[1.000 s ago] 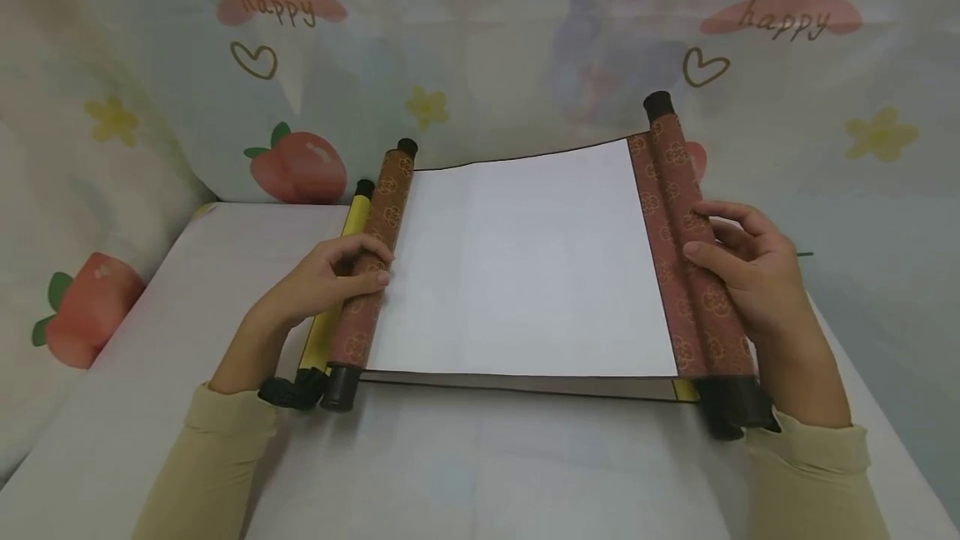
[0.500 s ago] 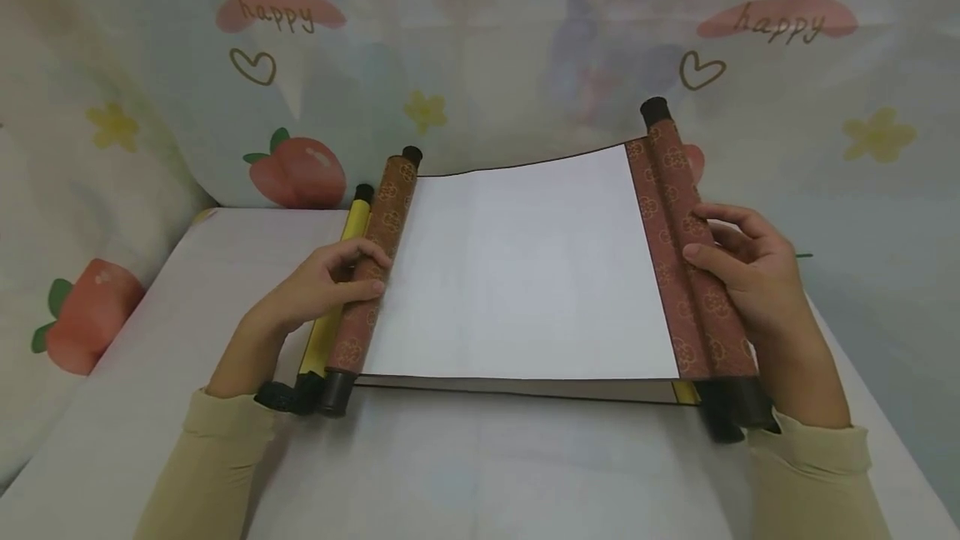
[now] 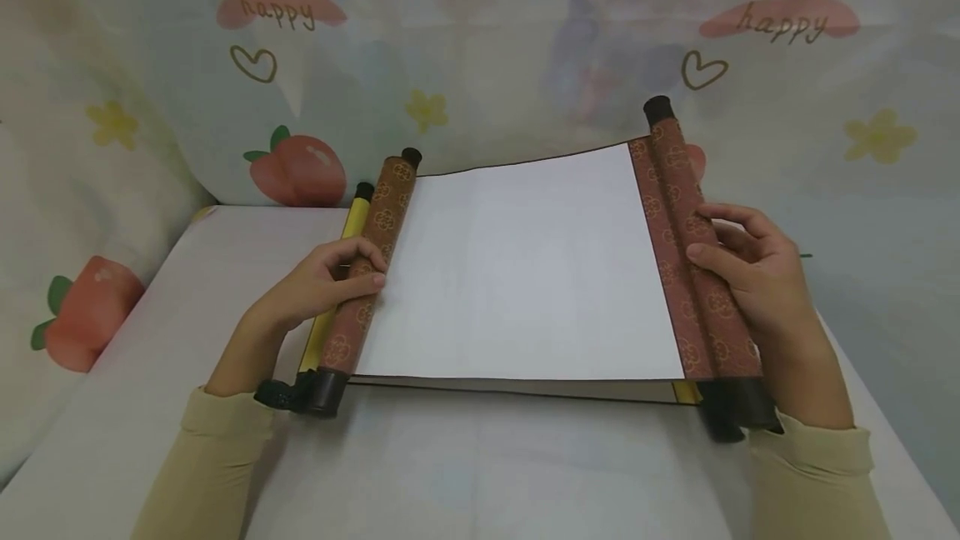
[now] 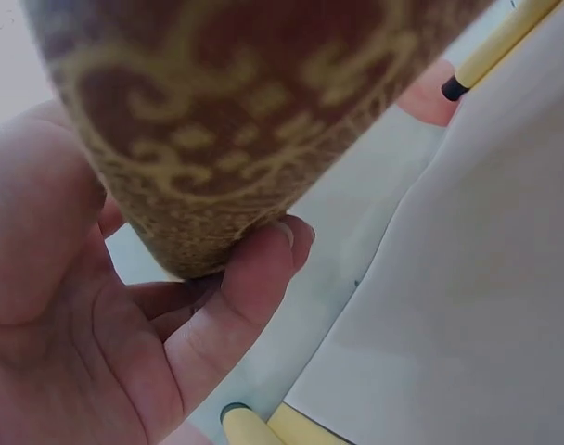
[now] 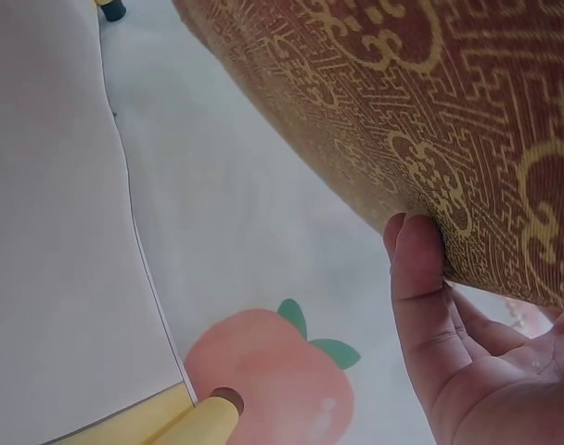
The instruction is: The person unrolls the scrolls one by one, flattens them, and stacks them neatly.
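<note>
A red scroll with gold flower patterns (image 3: 678, 165) is held partly unrolled, its white sheet (image 3: 517, 273) stretched between two rolls with black end knobs. My left hand (image 3: 322, 282) grips the left roll (image 3: 386, 202) near its middle, thumb on the front side. On the other side, my right hand (image 3: 765, 273) pinches the right roll between thumb and fingers. The right roll's far end sits higher than the left one's. Beneath it lies a yellow scroll (image 3: 318, 336), mostly hidden; its white paper (image 5: 59, 232) and yellow end show in the right wrist view.
A white cloth (image 3: 487, 473) covers the table. Behind it and at the left hangs a printed curtain (image 3: 517, 82) with peaches, hearts and flowers. Black wrist straps (image 3: 281, 394) sit close to the near knobs of the red scroll.
The left roll's near end has swung slightly left and toward me, so the roll leans more. The right hand and its roll hold nearly the same place.
</note>
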Demonstrator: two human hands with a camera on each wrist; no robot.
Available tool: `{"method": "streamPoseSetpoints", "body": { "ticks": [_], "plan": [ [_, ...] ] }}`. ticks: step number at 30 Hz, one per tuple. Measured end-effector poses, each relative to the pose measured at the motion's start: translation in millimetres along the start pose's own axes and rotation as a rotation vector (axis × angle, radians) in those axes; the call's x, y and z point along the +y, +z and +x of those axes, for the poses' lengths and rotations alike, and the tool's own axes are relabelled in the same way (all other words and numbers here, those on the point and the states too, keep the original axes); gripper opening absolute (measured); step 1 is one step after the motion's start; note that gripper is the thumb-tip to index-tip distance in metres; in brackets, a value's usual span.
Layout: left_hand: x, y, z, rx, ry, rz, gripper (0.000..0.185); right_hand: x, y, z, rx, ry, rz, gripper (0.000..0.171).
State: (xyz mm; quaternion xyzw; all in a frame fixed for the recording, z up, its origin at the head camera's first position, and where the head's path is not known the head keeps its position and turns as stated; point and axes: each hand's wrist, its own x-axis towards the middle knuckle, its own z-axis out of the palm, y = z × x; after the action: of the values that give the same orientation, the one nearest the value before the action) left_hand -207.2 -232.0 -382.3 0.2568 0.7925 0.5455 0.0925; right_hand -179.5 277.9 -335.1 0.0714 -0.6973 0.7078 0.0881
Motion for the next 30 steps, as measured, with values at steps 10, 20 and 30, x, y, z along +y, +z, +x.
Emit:
{"method": "streamPoseSetpoints", "body": {
  "ticks": [10,20,30],
  "plan": [
    [1.3,-0.1,-0.6,0.010,-0.024,-0.002,0.018,-4.1,-5.5,-1.7,0.018,0.003,0.030,0.051],
    [4.4,-1.5,-2.1,-0.011,-0.049,0.021,0.030,-6.8,-6.6,-3.1,0.031,0.006,0.019,0.051],
    [4.5,-2.7,-1.7,-0.066,-0.068,0.021,0.036,-8.6,-5.8,-3.8,0.015,0.004,0.049,0.052]
  ]
}}
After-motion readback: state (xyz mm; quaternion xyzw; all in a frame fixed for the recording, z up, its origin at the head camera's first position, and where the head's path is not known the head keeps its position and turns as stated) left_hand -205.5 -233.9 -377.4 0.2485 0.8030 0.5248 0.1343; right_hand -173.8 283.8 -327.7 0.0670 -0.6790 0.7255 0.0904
